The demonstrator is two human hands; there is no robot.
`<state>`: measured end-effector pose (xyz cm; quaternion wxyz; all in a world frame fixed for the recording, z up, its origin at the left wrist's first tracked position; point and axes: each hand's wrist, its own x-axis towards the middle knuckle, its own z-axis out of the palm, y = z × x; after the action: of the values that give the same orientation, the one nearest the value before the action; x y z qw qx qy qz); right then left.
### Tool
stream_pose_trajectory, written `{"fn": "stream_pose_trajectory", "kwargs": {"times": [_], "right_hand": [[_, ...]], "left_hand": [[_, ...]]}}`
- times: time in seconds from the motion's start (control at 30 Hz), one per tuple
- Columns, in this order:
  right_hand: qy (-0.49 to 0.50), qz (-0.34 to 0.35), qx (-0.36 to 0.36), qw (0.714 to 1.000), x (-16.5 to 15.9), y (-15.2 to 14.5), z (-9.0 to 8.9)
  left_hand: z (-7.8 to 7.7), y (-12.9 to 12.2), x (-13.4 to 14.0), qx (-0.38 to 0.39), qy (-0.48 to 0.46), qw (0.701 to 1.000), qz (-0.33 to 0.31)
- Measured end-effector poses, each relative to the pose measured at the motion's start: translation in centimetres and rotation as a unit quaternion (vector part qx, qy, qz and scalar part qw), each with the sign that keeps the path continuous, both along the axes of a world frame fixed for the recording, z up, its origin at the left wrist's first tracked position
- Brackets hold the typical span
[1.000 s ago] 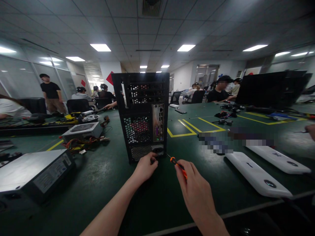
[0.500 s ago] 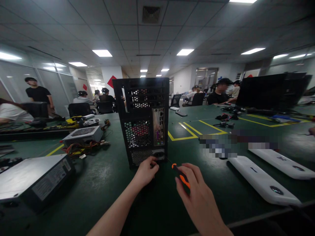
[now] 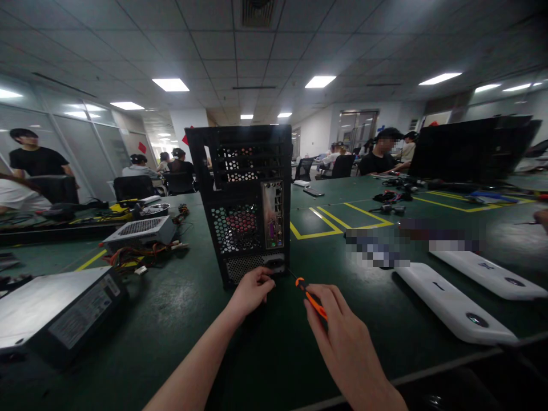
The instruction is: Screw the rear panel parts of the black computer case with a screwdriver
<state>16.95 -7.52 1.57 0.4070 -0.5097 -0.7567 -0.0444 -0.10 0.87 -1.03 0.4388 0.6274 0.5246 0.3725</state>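
Observation:
A black computer case (image 3: 252, 197) stands upright on the green table, its rear side with ports and honeycomb vents towards me. My right hand (image 3: 340, 331) grips an orange and black screwdriver (image 3: 315, 304) by its handle. The thin shaft points at the lower right corner of the case's rear, by the power supply (image 3: 246, 268); whether the tip touches a screw cannot be made out. Close to the power socket, my left hand (image 3: 252, 292) has its fingers curled and pinched together against the case's bottom edge. Anything between those fingertips is hidden.
Two loose power supply units, a near one (image 3: 55, 311) and a farther one (image 3: 139, 231) with bundled cables, lie left. White devices (image 3: 454, 302) rest at right, with yellow tape rectangles (image 3: 317, 234) beyond. A dark monitor (image 3: 458, 151) stands back right. Several people sit around.
The view has shifted slightly, so the case appears a little higher and further left. My right fingers have closed more tightly round the screwdriver handle. My left hand stays by the case's base.

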Motion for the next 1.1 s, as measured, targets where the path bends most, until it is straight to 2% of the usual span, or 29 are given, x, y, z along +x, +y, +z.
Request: {"fn": "stream_pose_trajectory", "kwargs": {"times": [0.1, 0.2, 0.33, 0.53, 0.7, 0.97, 1.1], "right_hand": [[0.008, -0.031, -0.007, 0.999, 0.3, 0.2, 0.0], [0.013, -0.016, -0.017, 1.000, 0.5, 0.3, 0.0], [0.004, 0.012, -0.014, 1.000, 0.3, 0.1, -0.1], [0.001, -0.024, -0.021, 0.999, 0.3, 0.3, -0.5], [0.001, 0.012, -0.004, 1.000, 0.3, 0.2, -0.7], [0.050, 0.007, -0.002, 0.999, 1.2, 0.5, -1.3], [0.096, 0.047, 0.004, 0.994, 1.5, 0.0, -1.6]], "left_hand": [[0.4, -0.2, 0.0, -0.040, -0.026, 0.999, -0.008], [0.7, -0.4, 0.2, -0.062, -0.061, 0.996, -0.012], [0.9, -0.7, 0.4, -0.073, -0.088, 0.993, -0.011], [0.7, -0.6, 0.5, -0.071, -0.079, 0.994, -0.004], [0.2, -0.3, 0.3, -0.068, -0.075, 0.995, -0.002], [0.4, -0.5, 0.2, -0.073, -0.092, 0.993, -0.011], [0.4, -0.3, 0.0, -0.078, -0.101, 0.992, -0.010]]}}
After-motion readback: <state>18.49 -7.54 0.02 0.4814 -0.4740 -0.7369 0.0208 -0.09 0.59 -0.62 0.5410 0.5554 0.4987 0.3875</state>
